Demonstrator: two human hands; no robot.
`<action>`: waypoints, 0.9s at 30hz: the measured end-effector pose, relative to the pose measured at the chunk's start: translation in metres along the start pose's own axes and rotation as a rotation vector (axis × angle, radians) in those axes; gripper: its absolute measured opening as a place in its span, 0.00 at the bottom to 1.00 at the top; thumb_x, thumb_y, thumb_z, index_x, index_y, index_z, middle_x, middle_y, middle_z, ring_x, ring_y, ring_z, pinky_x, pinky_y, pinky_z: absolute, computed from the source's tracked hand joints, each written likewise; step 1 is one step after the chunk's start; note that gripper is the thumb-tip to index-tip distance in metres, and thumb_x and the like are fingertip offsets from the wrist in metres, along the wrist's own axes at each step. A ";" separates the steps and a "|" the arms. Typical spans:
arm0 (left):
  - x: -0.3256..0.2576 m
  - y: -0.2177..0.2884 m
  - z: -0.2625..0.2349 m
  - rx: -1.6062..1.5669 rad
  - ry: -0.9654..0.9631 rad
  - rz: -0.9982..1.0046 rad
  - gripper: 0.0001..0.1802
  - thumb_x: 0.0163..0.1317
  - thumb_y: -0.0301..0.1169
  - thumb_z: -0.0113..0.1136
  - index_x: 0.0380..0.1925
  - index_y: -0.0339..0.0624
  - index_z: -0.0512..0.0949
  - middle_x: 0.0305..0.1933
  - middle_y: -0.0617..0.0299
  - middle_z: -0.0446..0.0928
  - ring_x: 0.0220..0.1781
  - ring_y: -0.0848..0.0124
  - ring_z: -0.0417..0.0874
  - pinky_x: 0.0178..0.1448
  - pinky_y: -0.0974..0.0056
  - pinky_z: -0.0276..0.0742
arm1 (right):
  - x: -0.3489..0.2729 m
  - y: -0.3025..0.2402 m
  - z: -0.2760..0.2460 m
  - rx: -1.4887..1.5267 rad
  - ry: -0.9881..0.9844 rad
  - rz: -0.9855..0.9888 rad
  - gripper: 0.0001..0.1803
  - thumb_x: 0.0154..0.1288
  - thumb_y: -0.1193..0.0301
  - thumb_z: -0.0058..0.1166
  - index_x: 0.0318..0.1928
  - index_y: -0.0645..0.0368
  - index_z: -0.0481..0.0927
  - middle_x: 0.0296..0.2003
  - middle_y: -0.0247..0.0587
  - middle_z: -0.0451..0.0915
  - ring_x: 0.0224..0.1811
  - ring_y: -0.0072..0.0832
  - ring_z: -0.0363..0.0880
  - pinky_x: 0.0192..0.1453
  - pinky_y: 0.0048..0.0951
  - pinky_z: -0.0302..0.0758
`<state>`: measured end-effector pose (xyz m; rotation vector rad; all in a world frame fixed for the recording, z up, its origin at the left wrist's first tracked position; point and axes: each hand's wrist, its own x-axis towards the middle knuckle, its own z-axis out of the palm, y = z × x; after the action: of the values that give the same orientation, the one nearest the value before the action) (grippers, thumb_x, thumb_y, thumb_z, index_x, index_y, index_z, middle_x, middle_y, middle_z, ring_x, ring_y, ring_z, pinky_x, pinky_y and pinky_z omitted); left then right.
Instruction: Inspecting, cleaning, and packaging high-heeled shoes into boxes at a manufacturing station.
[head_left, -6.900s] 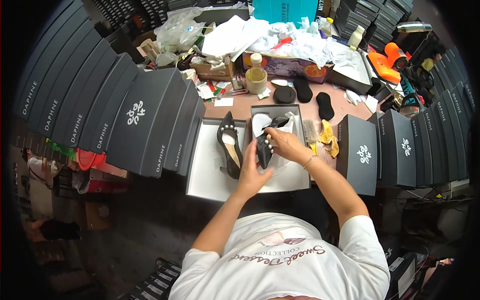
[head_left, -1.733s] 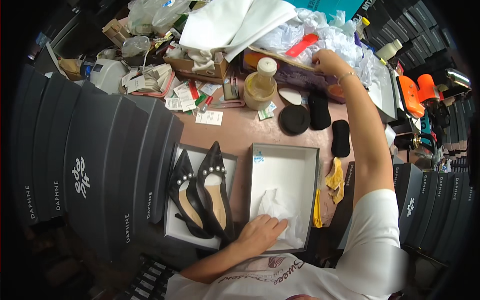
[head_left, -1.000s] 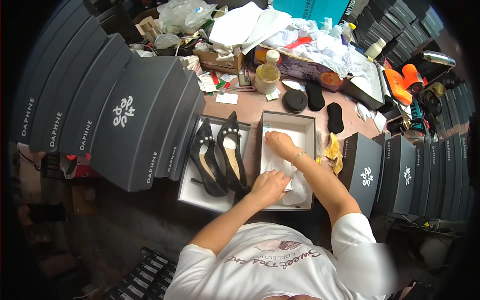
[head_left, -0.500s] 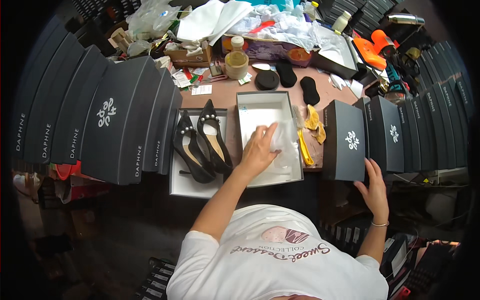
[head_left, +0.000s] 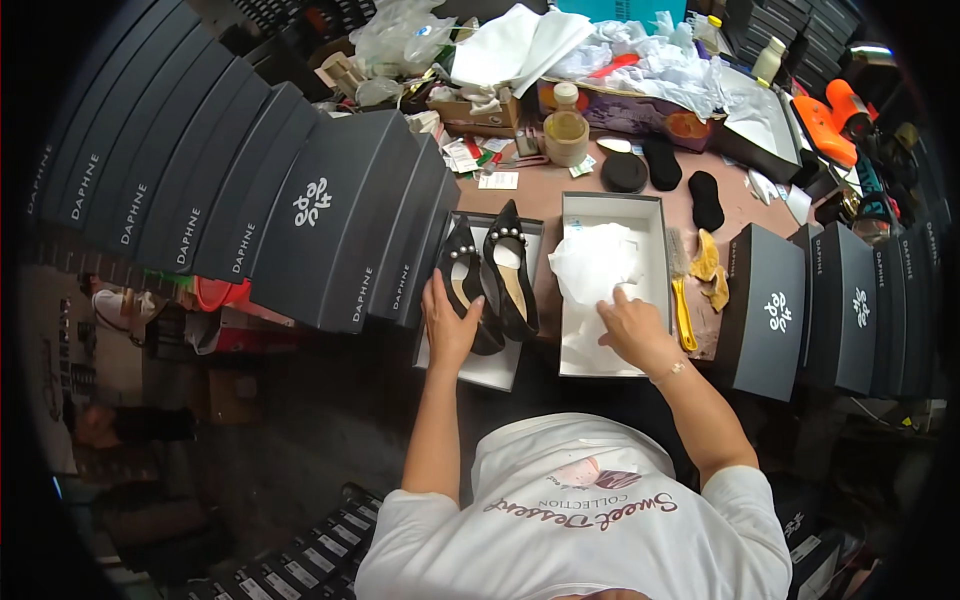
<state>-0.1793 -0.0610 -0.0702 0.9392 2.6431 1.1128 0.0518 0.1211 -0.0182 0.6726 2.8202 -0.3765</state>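
Observation:
A pair of black pointed high-heeled shoes with pearl-like beads lies in a shallow grey box lid (head_left: pixel 497 374). My left hand (head_left: pixel 448 325) is round the back of the left shoe (head_left: pixel 466 285), thumb on its inner side and fingers along its outer side. Beside it lies the right shoe (head_left: pixel 512 275), untouched. To the right stands an open grey shoe box (head_left: pixel 653 232) with a white inside. My right hand (head_left: pixel 637 330) reaches over its near part, fingers closed on the edge of crumpled white tissue paper (head_left: pixel 592 262). The tissue spreads over the box's left wall.
Stacked dark shoe boxes (head_left: pixel 330 220) stand at left, with more boxes (head_left: pixel 765 310) at right. A yellow-handled brush (head_left: pixel 684 315) and yellow cloth pieces (head_left: pixel 707 255) lie beside the open box. Behind are a jar (head_left: pixel 567 138), a round black tin (head_left: pixel 624 172) and black insoles (head_left: pixel 706 200).
My left hand has gone from the open box to the left shoe. My right hand has left the boxes at right for the tissue, which now sits higher and more spread. The view has turned left.

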 end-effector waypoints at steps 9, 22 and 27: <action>-0.007 -0.022 -0.002 -0.822 -0.055 -0.197 0.41 0.56 0.22 0.48 0.71 0.38 0.47 0.69 0.46 0.59 0.67 0.56 0.67 0.68 0.59 0.64 | -0.001 -0.073 -0.049 0.360 0.430 -0.301 0.30 0.54 0.61 0.65 0.50 0.67 0.67 0.47 0.54 0.72 0.44 0.47 0.76 0.45 0.41 0.76; -0.045 0.003 -0.026 -1.695 -0.942 -0.159 0.21 0.62 0.46 0.53 0.31 0.35 0.73 0.24 0.52 0.75 0.25 0.63 0.78 0.29 0.64 0.74 | 0.134 -0.087 0.025 0.449 0.189 -0.077 0.23 0.51 0.61 0.62 0.35 0.73 0.77 0.32 0.65 0.80 0.37 0.55 0.81 0.44 0.45 0.78; -0.065 0.025 -0.028 -1.923 -1.246 -0.159 0.27 0.63 0.51 0.50 0.30 0.32 0.71 0.25 0.48 0.74 0.21 0.64 0.78 0.25 0.67 0.74 | 0.111 -0.061 -0.005 1.182 0.152 0.004 0.17 0.52 0.63 0.60 0.31 0.68 0.77 0.29 0.47 0.81 0.29 0.28 0.79 0.36 0.30 0.75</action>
<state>-0.1242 -0.1031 -0.0411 0.4576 0.1469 1.4612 -0.0742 0.1162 -0.0309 0.8789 2.4609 -2.1010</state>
